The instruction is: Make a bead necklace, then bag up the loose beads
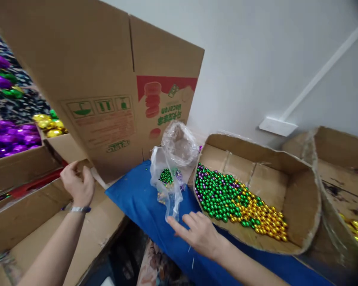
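My left hand point(77, 183) is raised beside the edge of the big upright carton point(104, 71), over the open cardboard box point(62, 222). Its fingers are loosely bent, with the thumb apart, and nothing shows between them. My right hand point(198, 232) is over the blue cloth point(134, 198), thumb and fingers spread. Its outstretched thumb meets the lower end of a clear plastic bag point(164, 159). Small green, purple and gold beads point(167, 176) lie in or under that bag. Right of it stands a cut-down carton point(304, 222) partly filled with green, gold and purple beads point(220, 194).
A round clear plastic tub or bag point(180, 143) stands behind the beads. At far left, boxes hold shiny purple balls point(12, 137) and gold balls point(50, 125). Another carton point(340, 174) with gold pieces stands at right. The pale wall point(241, 59) rises behind.
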Tool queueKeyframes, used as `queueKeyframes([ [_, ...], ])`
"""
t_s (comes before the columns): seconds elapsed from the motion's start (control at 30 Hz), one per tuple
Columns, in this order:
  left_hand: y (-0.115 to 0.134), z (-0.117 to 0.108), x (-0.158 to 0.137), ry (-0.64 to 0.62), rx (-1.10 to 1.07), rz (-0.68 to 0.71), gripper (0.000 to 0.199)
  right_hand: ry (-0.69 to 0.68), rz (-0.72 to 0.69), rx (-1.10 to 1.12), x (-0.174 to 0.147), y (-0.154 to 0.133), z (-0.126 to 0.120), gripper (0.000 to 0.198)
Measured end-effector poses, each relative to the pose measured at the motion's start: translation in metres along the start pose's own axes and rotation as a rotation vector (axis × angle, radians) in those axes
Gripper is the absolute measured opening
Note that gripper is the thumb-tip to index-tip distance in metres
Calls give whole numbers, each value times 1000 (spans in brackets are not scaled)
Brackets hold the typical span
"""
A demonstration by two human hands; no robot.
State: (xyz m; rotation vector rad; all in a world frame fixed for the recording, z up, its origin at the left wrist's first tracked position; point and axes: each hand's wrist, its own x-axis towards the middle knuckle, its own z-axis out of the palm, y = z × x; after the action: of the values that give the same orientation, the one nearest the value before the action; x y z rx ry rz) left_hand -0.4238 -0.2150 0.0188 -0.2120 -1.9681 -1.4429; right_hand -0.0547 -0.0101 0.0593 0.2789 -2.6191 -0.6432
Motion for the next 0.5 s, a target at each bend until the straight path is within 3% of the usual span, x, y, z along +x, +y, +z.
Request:
queueKeyframes([
  [0.03,20,-3,-12,6,-75,52,40,-77,43,-7,0,0,3,53],
  [0.07,41,-4,-24,-68,-166,97,38,-162,76,-1,1,-1,7,61],
  [0.13,84,2,-45,-314,-300,181,41,-332,115,49,6,-6,16,69],
  [0.23,132,28,-65,-594,-265,300,53,-465,143,161,16,-11,24,63],
  [0.3,152,50,-68,-685,-240,282,46,-420,167,233,22,-5,20,57],
  [0.37,169,69,-61,-763,-390,131,36,-292,224,293,29,14,9,48],
  [0.43,190,80,-46,-798,-631,-31,28,-99,325,383,38,43,-6,37],
  [0.5,214,81,-23,-768,-800,-99,20,129,443,536,54,80,-22,27],
])
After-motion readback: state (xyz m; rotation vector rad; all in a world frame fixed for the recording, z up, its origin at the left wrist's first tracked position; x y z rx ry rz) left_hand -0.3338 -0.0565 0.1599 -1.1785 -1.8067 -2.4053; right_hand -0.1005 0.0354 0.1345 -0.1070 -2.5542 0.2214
